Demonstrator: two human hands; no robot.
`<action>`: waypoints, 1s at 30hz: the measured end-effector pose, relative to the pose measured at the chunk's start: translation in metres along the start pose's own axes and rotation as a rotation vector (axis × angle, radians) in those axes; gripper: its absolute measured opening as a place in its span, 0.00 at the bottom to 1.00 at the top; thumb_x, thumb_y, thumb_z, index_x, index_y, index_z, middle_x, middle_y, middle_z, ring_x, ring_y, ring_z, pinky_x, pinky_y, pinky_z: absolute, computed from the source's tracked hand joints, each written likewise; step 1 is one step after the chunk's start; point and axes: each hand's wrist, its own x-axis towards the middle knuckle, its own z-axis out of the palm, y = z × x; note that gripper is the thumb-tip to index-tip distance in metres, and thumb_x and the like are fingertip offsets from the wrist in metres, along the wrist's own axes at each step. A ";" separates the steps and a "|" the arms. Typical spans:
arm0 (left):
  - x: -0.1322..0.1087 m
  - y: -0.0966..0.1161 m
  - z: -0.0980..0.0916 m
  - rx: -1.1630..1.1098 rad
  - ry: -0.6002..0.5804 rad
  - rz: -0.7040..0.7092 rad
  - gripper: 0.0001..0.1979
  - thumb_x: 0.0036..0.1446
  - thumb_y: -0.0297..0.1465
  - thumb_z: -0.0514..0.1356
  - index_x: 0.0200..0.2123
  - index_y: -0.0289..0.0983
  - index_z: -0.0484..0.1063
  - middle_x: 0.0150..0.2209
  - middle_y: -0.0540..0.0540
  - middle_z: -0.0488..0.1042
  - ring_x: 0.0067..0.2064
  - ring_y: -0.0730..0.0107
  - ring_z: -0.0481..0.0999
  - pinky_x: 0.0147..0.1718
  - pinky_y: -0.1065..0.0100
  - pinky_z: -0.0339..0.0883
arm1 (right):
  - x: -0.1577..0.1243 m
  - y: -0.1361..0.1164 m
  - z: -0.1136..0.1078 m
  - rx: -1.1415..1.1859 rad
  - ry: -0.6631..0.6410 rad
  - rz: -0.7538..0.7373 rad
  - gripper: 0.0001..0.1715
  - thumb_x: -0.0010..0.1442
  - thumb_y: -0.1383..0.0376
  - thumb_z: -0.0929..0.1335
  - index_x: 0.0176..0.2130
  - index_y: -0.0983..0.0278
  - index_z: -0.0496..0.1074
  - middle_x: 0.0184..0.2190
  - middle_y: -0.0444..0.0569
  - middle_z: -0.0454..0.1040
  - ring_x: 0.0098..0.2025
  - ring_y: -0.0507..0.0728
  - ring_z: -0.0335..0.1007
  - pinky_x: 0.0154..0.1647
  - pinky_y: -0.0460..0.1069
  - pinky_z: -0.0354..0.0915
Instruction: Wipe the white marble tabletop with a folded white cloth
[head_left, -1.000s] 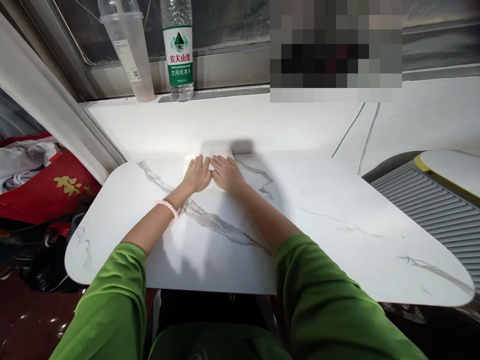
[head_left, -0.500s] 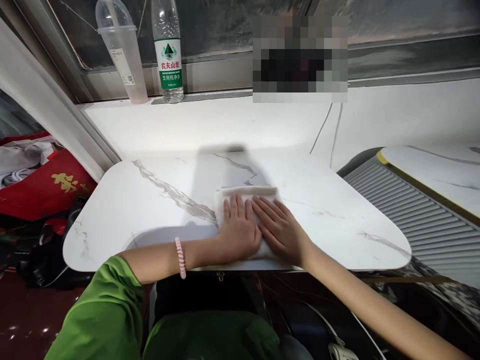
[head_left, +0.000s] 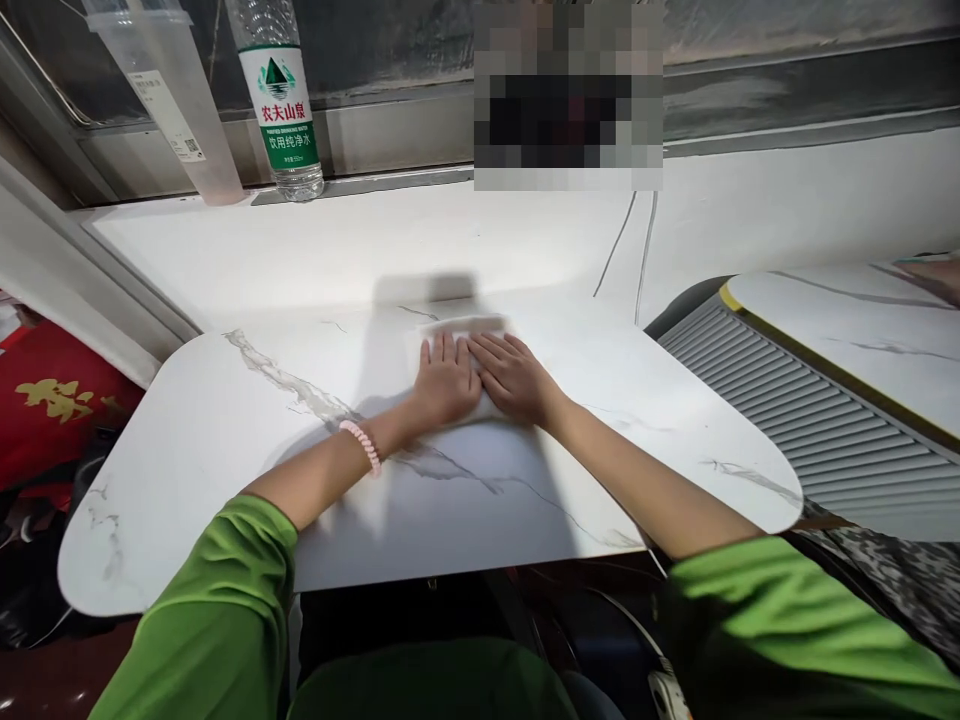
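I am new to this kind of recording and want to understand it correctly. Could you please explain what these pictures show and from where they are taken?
Of course. There is no machine here: a person works with two bare hands. One camera, worn on the head, takes every picture, looking forward and down, so the green sleeves come in from the bottom.

A white cloth lies on the white table. The left hand and the right hand are side by side, both laid flat on the cloth rather than gripping it. A pink band circles the left wrist. Beyond the table, a cup and a labelled bottle stand on the ledge by the window.
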 end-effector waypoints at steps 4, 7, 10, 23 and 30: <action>0.045 -0.030 0.000 0.024 0.011 -0.035 0.29 0.66 0.31 0.43 0.67 0.20 0.51 0.68 0.29 0.50 0.70 0.50 0.47 0.67 0.49 0.39 | 0.052 0.015 0.011 0.044 0.001 0.046 0.32 0.64 0.68 0.54 0.64 0.75 0.60 0.65 0.59 0.60 0.67 0.62 0.54 0.67 0.59 0.49; 0.065 -0.040 0.000 0.037 0.011 -0.079 0.30 0.67 0.31 0.43 0.67 0.20 0.49 0.69 0.29 0.48 0.70 0.49 0.46 0.67 0.51 0.38 | 0.074 0.022 0.014 0.081 0.002 0.068 0.32 0.64 0.68 0.54 0.64 0.73 0.60 0.66 0.56 0.60 0.67 0.61 0.53 0.67 0.58 0.47; 0.070 -0.042 0.001 0.055 0.033 -0.094 0.29 0.68 0.32 0.43 0.67 0.21 0.49 0.69 0.29 0.49 0.70 0.49 0.47 0.67 0.51 0.38 | 0.080 0.024 0.015 0.097 0.003 0.079 0.32 0.64 0.68 0.54 0.64 0.72 0.60 0.66 0.55 0.59 0.68 0.60 0.52 0.68 0.58 0.47; 0.008 0.058 0.003 0.072 -0.006 -0.119 0.31 0.68 0.35 0.43 0.67 0.21 0.50 0.68 0.28 0.50 0.70 0.43 0.46 0.66 0.44 0.40 | -0.033 0.045 -0.008 0.067 0.042 -0.056 0.32 0.65 0.65 0.54 0.64 0.70 0.60 0.66 0.57 0.60 0.68 0.62 0.53 0.67 0.62 0.51; -0.035 0.171 0.012 0.108 -0.009 0.110 0.33 0.67 0.38 0.45 0.66 0.19 0.52 0.66 0.27 0.56 0.68 0.39 0.51 0.66 0.44 0.43 | -0.165 0.064 -0.054 0.095 -0.049 0.169 0.30 0.65 0.65 0.54 0.63 0.61 0.60 0.65 0.51 0.61 0.68 0.59 0.52 0.69 0.64 0.49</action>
